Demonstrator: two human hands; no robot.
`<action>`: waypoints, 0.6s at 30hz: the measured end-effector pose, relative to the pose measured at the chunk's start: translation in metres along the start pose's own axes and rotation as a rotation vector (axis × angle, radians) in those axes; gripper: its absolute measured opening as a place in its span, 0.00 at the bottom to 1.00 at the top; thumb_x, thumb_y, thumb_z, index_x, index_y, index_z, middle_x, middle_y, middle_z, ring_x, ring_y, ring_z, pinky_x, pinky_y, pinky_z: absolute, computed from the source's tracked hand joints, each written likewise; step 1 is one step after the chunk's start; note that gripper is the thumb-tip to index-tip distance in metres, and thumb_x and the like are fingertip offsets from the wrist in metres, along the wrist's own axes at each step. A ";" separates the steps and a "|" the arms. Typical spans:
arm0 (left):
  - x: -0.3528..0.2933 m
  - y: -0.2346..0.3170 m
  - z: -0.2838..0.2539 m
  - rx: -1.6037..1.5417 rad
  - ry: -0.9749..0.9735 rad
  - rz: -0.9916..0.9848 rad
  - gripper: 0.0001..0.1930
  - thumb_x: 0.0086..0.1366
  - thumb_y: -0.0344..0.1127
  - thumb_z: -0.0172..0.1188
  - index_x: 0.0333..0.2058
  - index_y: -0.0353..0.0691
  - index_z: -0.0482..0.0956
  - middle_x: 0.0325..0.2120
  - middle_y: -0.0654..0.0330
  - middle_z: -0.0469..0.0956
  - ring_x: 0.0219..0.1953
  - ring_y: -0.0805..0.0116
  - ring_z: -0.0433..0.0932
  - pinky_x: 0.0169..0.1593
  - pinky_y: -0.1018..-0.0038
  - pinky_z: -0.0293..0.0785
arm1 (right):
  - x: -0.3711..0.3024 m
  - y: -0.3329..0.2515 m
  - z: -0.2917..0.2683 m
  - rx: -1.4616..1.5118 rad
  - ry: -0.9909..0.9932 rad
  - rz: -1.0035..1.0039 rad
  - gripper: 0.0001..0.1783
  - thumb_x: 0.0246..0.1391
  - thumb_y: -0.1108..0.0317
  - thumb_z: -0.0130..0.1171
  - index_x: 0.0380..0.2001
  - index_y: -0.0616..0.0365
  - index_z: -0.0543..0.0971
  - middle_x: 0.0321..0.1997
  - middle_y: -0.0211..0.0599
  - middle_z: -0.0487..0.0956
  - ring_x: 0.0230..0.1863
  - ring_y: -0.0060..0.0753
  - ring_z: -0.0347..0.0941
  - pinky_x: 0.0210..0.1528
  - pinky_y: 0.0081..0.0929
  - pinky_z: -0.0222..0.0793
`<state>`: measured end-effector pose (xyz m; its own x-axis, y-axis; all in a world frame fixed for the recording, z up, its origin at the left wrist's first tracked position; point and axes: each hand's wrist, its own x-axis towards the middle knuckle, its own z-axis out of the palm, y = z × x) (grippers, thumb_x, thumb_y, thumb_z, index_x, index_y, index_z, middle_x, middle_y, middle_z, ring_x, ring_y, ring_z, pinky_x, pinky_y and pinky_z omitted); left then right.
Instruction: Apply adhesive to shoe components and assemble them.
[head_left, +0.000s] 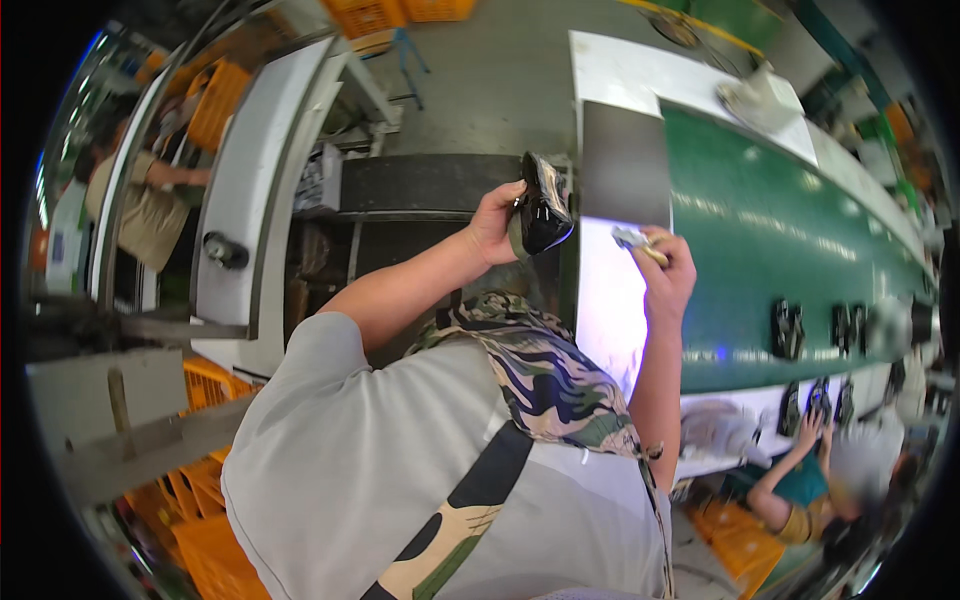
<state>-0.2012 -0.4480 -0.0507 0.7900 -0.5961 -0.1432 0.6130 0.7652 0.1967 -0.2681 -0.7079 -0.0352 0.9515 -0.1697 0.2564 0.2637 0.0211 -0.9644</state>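
Note:
My left hand (493, 224) is closed around a glossy black shoe (547, 218), held up in front of me with its pale opening facing away. To the right, my right hand (670, 268) grips a small brush-like tool (629, 238) with a yellowish handle and a pale grey-blue head; its exact kind is unclear. This tool is over the white tabletop (606, 300), apart from the shoe.
A green conveyor belt (740, 240) on my right carries several black shoes (788, 330). One dark shoe (225, 250) lies on the left white bench (250, 150). Co-workers sit at far left (150, 210) and lower right (800, 490). Orange crates (205, 540) stand behind.

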 end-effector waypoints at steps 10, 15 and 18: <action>-0.142 0.270 0.027 0.953 0.703 0.541 0.16 0.54 0.43 0.68 0.39 0.42 0.79 0.34 0.62 0.80 0.38 0.67 0.80 0.46 0.64 0.78 | -0.003 0.042 0.002 0.139 -0.023 0.197 0.11 0.50 0.82 0.64 0.29 0.58 0.71 0.32 0.30 0.74 0.33 0.21 0.70 0.39 0.22 0.70; -0.239 0.395 0.001 1.122 1.109 0.492 0.17 0.55 0.49 0.69 0.39 0.49 0.80 0.34 0.66 0.80 0.34 0.70 0.80 0.39 0.66 0.81 | -0.008 0.041 -0.003 0.123 0.040 0.207 0.11 0.50 0.81 0.65 0.29 0.58 0.72 0.32 0.30 0.74 0.33 0.21 0.70 0.39 0.22 0.70; -0.282 0.445 -0.060 1.220 1.359 0.311 0.16 0.52 0.52 0.69 0.37 0.55 0.80 0.33 0.66 0.79 0.33 0.68 0.77 0.32 0.66 0.72 | -0.016 0.044 -0.014 0.017 0.076 0.235 0.11 0.48 0.81 0.66 0.28 0.58 0.72 0.31 0.30 0.74 0.33 0.21 0.70 0.37 0.22 0.71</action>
<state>-0.1504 0.0754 0.0195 0.6998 0.5685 -0.4325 0.6055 -0.1508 0.7815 -0.2743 -0.7185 -0.0826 0.9727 -0.2315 0.0186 0.0394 0.0853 -0.9956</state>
